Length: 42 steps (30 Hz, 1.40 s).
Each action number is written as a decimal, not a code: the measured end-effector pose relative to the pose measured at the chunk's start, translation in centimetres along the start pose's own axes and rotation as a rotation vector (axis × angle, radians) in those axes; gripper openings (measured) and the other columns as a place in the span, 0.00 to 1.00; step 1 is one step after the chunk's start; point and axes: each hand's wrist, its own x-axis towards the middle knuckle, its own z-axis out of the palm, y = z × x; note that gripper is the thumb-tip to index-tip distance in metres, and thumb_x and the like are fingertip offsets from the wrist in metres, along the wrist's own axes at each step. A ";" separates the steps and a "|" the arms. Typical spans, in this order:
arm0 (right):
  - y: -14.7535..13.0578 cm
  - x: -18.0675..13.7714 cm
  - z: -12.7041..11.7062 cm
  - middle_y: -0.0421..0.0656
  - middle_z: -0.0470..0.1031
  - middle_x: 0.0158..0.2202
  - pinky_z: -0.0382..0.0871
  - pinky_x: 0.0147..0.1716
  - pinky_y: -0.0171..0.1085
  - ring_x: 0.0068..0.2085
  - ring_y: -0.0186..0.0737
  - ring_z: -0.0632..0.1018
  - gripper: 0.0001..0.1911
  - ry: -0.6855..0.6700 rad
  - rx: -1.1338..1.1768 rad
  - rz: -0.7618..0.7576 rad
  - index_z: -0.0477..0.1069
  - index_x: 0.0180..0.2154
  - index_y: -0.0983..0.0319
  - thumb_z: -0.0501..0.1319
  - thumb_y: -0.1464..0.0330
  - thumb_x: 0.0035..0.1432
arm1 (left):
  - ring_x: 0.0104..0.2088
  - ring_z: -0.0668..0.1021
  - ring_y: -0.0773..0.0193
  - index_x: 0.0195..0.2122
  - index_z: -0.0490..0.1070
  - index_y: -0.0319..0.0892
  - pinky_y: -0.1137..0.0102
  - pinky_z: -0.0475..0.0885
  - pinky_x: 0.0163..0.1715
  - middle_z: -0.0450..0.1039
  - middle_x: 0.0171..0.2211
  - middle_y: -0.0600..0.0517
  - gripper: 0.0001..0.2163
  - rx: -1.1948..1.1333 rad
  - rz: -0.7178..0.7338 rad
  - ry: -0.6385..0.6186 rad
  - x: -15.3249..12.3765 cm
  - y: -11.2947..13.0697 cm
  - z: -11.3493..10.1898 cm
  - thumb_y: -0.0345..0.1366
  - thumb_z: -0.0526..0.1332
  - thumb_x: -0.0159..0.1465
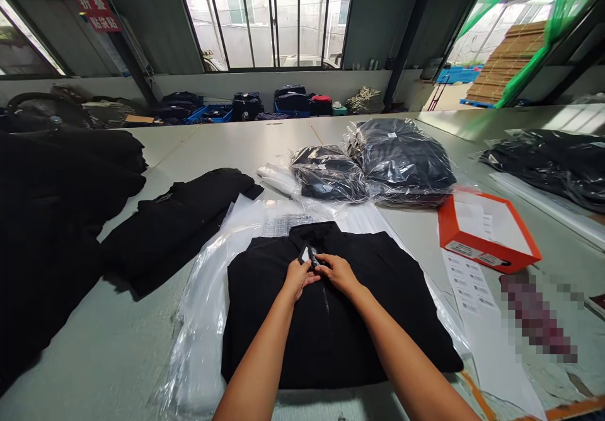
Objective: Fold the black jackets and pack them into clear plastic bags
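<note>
A folded black jacket (265, 320) with a stand collar lies face up in front of me, on a stack of clear plastic bags (201, 339). Below its collar, my left hand (297, 277) pinches a small black-and-white hang tag (305, 254). Close beside it, the fingers of my right hand (338, 272) are closed on the dark, white-lettered part of the tags. Whether this is one tag or two overlapping ones, I cannot tell. The front zip runs down under my hands.
To the left are another folded black garment (184, 219) and a large black garment pile (51, 238). Bagged garments (401, 156) sit at the back. On the right are an orange box (489, 232), a barcode label sheet (472, 288) and a blurred-out maroon item (539, 320).
</note>
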 end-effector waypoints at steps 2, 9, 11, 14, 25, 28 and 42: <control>0.2 0.2 -0.1 0.42 0.76 0.47 0.65 0.48 0.38 0.48 0.41 0.75 0.17 0.027 0.113 0.049 0.73 0.47 0.57 0.58 0.65 0.55 | 0.25 0.79 0.65 0.43 0.66 0.35 0.68 0.77 0.29 0.75 0.30 0.47 0.11 -0.008 -0.015 -0.021 0.0 0.0 -0.2 0.30 0.60 0.59; 1.0 1.3 0.3 0.42 0.78 0.35 0.71 0.28 0.34 0.33 0.39 0.78 0.16 0.207 0.493 0.253 0.74 0.39 0.59 0.52 0.58 0.58 | 0.27 0.81 0.57 0.42 0.63 0.33 0.70 0.76 0.25 0.74 0.28 0.46 0.08 -0.027 -0.020 -0.014 0.2 0.0 -0.4 0.28 0.56 0.60; 1.0 1.7 0.1 0.42 0.78 0.33 0.70 0.26 0.33 0.31 0.38 0.78 0.14 0.216 0.562 0.297 0.74 0.35 0.59 0.54 0.59 0.57 | 0.27 0.81 0.57 0.40 0.62 0.34 0.71 0.76 0.24 0.74 0.26 0.47 0.07 -0.039 -0.016 -0.015 0.2 0.0 -0.3 0.28 0.56 0.61; 0.9 2.2 -0.4 0.42 0.77 0.31 0.70 0.24 0.31 0.28 0.36 0.78 0.11 0.200 0.729 0.378 0.71 0.30 0.61 0.55 0.62 0.58 | 0.24 0.80 0.58 0.39 0.62 0.34 0.72 0.76 0.22 0.73 0.24 0.48 0.06 -0.033 0.008 0.009 0.3 0.2 0.0 0.28 0.55 0.61; -0.2 2.4 -1.6 0.39 0.73 0.24 0.71 0.22 0.28 0.24 0.30 0.75 0.07 0.170 0.987 0.475 0.69 0.28 0.64 0.61 0.67 0.55 | 0.18 0.78 0.60 0.34 0.65 0.34 0.71 0.75 0.17 0.72 0.19 0.49 0.05 0.172 0.113 0.101 1.7 4.3 0.8 0.31 0.59 0.58; -0.9 2.2 -1.1 0.37 0.70 0.22 0.70 0.23 0.26 0.24 0.27 0.73 0.04 0.145 0.968 0.447 0.70 0.27 0.64 0.62 0.70 0.52 | 0.19 0.78 0.62 0.37 0.65 0.33 0.69 0.77 0.21 0.74 0.22 0.48 0.06 0.087 0.080 0.032 1.1 4.3 0.7 0.28 0.58 0.58; -1.2 2.2 -0.2 0.34 0.67 0.22 0.67 0.24 0.30 0.21 0.27 0.68 0.08 0.080 0.837 0.569 0.68 0.34 0.62 0.63 0.70 0.50 | 0.24 0.80 0.60 0.46 0.61 0.36 0.69 0.75 0.26 0.74 0.24 0.48 0.11 0.143 -0.094 -0.069 -0.9 2.8 0.7 0.34 0.54 0.63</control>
